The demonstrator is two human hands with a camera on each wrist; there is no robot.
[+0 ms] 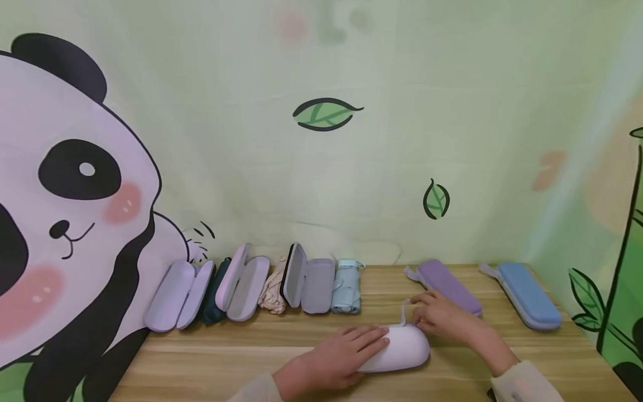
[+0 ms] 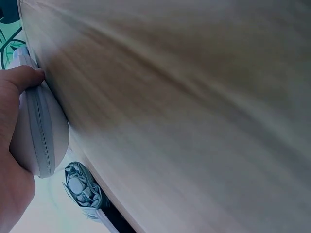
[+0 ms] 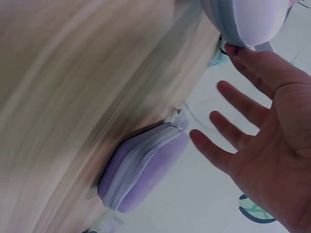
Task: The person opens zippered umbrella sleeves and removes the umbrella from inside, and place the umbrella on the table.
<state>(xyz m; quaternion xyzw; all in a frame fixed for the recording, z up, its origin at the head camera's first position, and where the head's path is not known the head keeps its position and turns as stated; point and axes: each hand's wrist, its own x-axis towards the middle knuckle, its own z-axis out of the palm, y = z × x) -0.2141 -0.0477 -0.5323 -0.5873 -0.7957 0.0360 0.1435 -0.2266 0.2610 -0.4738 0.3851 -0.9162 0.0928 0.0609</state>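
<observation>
A white zippered case (image 1: 409, 349) lies closed on the wooden table, a pale wrist strap (image 1: 404, 311) standing up from its far side. My left hand (image 1: 346, 357) grips its left end, fingers over the top. In the left wrist view, the thumb (image 2: 29, 76) presses beside the case's grey zipper (image 2: 41, 131). My right hand (image 1: 444, 318) is at the case's far right edge. Thumb and index finger pinch at the zipper edge in the right wrist view, where the other fingers (image 3: 238, 104) spread loosely; the zipper pull itself is hidden.
Behind the right hand lies a purple case (image 1: 447, 285), with a blue case (image 1: 527, 293) farther right. Along the back left stand open cases (image 1: 317, 285), folded umbrellas in beige (image 1: 273, 290) and dark green (image 1: 217, 296), and a light-blue umbrella (image 1: 346, 287). A panda-print cloth (image 1: 226, 139) hangs behind.
</observation>
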